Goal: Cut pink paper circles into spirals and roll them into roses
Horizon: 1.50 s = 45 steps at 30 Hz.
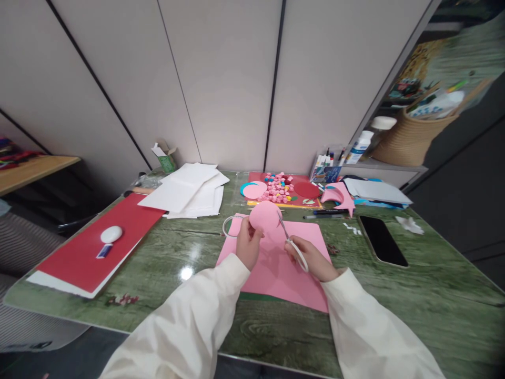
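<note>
My left hand (pixel 249 243) pinches the lower left edge of a pink paper circle (pixel 266 215), held up over a pink sheet (pixel 288 281). In my right hand (pixel 310 257) is a pair of scissors (pixel 296 253) with pale handles. Their blades reach up to the circle's right edge; whether they are parted I cannot tell. Left of the circle, a white ring (pixel 228 227) lies partly over the pink sheet. A strip of green (pixel 256 297) shows under the sheet's near edge.
Behind lie small pink paper pieces (pixel 278 187), a dark red circle (pixel 307 190) and a pink offcut (pixel 340 196). White sheets (pixel 179 187) and red paper (pixel 94 252) with an oval white object (pixel 111 234) are left. A phone (pixel 382 241) lies right, pens (pixel 329 212) nearer the middle.
</note>
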Motion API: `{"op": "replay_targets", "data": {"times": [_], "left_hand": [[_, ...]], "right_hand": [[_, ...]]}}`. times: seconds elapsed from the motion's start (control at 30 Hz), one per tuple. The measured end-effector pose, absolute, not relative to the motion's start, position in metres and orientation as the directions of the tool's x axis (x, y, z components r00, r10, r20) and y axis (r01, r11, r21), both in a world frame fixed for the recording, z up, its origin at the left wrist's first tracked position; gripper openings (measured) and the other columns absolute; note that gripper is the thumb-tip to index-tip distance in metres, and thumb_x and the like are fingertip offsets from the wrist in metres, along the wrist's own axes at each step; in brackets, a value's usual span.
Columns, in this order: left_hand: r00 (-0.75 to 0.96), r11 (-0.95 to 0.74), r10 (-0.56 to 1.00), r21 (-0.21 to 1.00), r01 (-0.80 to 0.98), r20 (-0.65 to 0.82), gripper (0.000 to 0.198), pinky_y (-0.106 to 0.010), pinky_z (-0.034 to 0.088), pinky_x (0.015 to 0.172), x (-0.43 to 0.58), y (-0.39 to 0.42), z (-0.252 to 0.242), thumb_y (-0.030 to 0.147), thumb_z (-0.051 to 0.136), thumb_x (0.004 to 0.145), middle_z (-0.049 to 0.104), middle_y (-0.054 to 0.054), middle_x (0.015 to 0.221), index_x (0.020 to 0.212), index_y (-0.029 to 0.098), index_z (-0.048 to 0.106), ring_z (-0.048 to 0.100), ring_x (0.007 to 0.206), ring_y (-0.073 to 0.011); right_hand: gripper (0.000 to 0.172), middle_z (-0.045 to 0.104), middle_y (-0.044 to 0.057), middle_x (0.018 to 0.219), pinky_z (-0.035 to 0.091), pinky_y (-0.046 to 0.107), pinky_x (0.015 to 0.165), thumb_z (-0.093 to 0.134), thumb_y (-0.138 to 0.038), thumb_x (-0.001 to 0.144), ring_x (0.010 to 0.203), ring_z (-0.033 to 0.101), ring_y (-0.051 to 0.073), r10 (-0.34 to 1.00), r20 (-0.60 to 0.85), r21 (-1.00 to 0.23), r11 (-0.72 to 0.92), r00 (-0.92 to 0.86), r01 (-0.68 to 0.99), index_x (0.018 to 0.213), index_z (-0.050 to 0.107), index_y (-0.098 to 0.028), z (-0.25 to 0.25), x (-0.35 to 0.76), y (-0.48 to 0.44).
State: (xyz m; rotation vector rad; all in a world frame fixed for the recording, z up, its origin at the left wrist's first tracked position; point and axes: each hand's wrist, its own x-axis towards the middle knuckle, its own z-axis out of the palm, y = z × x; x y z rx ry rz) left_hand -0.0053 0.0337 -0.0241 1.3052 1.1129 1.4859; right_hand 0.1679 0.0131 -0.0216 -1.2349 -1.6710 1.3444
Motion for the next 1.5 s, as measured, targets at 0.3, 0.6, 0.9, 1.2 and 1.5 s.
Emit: {"op": "replay_targets", "data": {"times": [0.3,0.6,0.9,1.2,1.5], "left_hand": [[-0.089,-0.235,0.968,0.972,-0.001,0.234,0.011,-0.023,0.038,0.059,-0.0058,0.0319,-0.0234,0.026,0.044,0.080,0.046,0.003,0.067,0.087,0.018,0.042,0.046,0.059,-0.0095],[-0.034,-0.231,0.972,0.972,0.032,0.232,0.006,-0.023,0.036,0.059,-0.0041,0.0278,-0.0228,0.024,0.043,0.080,0.044,0.004,0.063,0.080,0.018,0.043,0.043,0.058,-0.0093],[-0.066,-0.231,0.971,0.973,-0.002,0.230,0.010,-0.023,0.037,0.058,-0.0054,0.0311,-0.0233,0.025,0.044,0.079,0.044,0.003,0.067,0.086,0.018,0.042,0.044,0.058,-0.0090],[-0.088,-0.233,0.969,0.971,-0.043,0.229,0.013,-0.023,0.038,0.057,-0.0054,0.0324,-0.0234,0.026,0.043,0.080,0.045,0.003,0.069,0.090,0.018,0.042,0.044,0.057,-0.0086],[-0.130,-0.232,0.966,0.971,-0.059,0.223,0.017,-0.023,0.038,0.057,-0.0069,0.0337,-0.0233,0.029,0.044,0.080,0.045,0.002,0.070,0.092,0.017,0.043,0.044,0.057,-0.0085]], "right_hand": [[0.022,0.043,-0.005,0.055,0.032,0.020,0.044,0.049,-0.036,0.077,0.049,0.041,0.008,0.933,-0.080,-0.968,0.011,-0.352,0.251,0.067,0.043,-0.018,-0.0228,0.1682,0.0123],[0.023,0.044,-0.005,0.057,0.033,0.020,0.045,0.047,-0.040,0.078,0.049,0.043,0.008,0.937,-0.097,-0.972,-0.016,-0.336,0.234,0.074,0.046,-0.017,-0.0214,0.1689,0.0141],[0.027,0.045,-0.004,0.057,0.034,0.021,0.044,0.049,-0.044,0.076,0.050,0.044,0.009,0.939,-0.089,-0.968,-0.003,-0.334,0.250,0.073,0.046,-0.017,-0.0229,0.1699,0.0145],[0.023,0.043,-0.005,0.056,0.033,0.020,0.044,0.046,-0.039,0.078,0.050,0.043,0.009,0.934,-0.084,-0.964,0.012,-0.346,0.266,0.069,0.044,-0.018,-0.0196,0.1685,0.0122],[0.026,0.043,-0.004,0.056,0.032,0.021,0.044,0.047,-0.042,0.077,0.050,0.042,0.009,0.935,-0.087,-0.961,0.012,-0.343,0.277,0.067,0.043,-0.018,-0.0183,0.1678,0.0118]]}}
